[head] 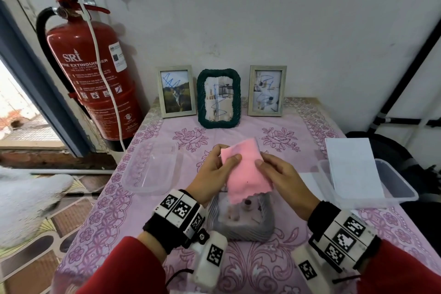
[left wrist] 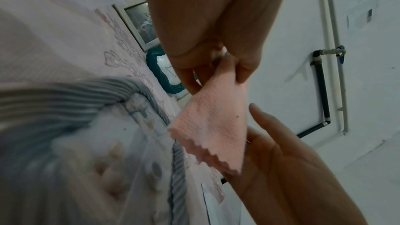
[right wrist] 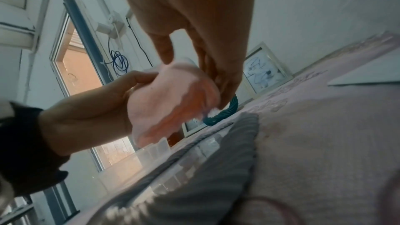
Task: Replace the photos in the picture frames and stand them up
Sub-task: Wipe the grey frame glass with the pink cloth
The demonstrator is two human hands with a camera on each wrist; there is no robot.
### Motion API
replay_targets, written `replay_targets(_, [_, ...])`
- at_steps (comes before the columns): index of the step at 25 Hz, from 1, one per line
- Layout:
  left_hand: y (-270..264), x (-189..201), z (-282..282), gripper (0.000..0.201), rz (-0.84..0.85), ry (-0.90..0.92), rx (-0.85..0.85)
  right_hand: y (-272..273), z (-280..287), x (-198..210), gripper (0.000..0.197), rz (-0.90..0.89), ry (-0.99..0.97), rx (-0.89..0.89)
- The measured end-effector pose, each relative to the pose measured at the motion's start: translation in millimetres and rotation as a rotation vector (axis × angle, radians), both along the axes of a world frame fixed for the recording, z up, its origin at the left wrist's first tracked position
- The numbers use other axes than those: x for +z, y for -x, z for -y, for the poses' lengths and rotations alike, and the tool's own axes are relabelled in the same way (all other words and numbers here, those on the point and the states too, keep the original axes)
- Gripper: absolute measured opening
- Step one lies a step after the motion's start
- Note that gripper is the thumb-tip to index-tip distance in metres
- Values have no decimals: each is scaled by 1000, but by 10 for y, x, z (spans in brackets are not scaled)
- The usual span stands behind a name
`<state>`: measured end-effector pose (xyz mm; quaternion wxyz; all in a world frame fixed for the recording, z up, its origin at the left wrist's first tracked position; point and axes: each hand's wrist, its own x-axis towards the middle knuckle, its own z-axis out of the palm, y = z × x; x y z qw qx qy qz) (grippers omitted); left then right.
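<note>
1. Our left hand pinches the upper left edge of a pink cloth, thumb curled over the front of it and the other fingers behind it.
2. Our right hand meets the cloth's right edge. The thumb tip lies on the fabric, and the left wrist view shows the palm open behind the hanging cloth, fingers nearly straight. We cannot tell how firmly this hand holds it.
3. The cloth hangs between both hands, its zigzag lower edge dangling below the fingertips, just above a grey ribbed frame.
4. That grey frame lies flat on the table directly beneath our hands, glass side up, with a photo showing inside it. Neither hand touches it.
5. Beyond the fingertips, against the wall, three frames stand upright: a pale wooden frame on the left, a dark green woven frame in the middle, and another pale frame on the right. Each holds a picture with blue scribbles across it.
6. Out past our left hand sits a clear plastic container.
7. Out past our right hand sits a second clear container with white paper sheets leaning in it.
8. A red fire extinguisher stands at the far left, beside the table.
</note>
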<state>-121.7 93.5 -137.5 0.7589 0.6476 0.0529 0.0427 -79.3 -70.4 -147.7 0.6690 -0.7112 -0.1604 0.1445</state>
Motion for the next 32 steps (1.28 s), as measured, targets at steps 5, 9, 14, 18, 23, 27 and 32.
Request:
replay_targets(5, [41, 59, -37, 11, 82, -22, -37, 78, -51, 94, 28, -41, 2, 75])
replay_targets(9, [61, 19, -62, 17, 68, -102, 75, 111, -70, 66, 25, -81, -17, 84])
replay_targets(14, [85, -37, -36, 30, -75, 152, 30, 63, -91, 46, 40, -112, -117, -29])
replay_targets(18, [99, -86, -37, 30, -73, 158, 42, 25, -124, 12, 34, -128, -136, -102])
replay_targets(23, [154, -172, -37, 48, -34, 259, 27, -13, -152, -56, 27, -49, -133, -215])
replay_targets(27, [138, -244, -67, 21, -28, 97, 38, -44, -162, -130, 18, 150, 91, -89])
replay_targets(32, [109, -355, -213, 29, -96, -524, 9, -151, -136, -195, 27, 311, 661, 137])
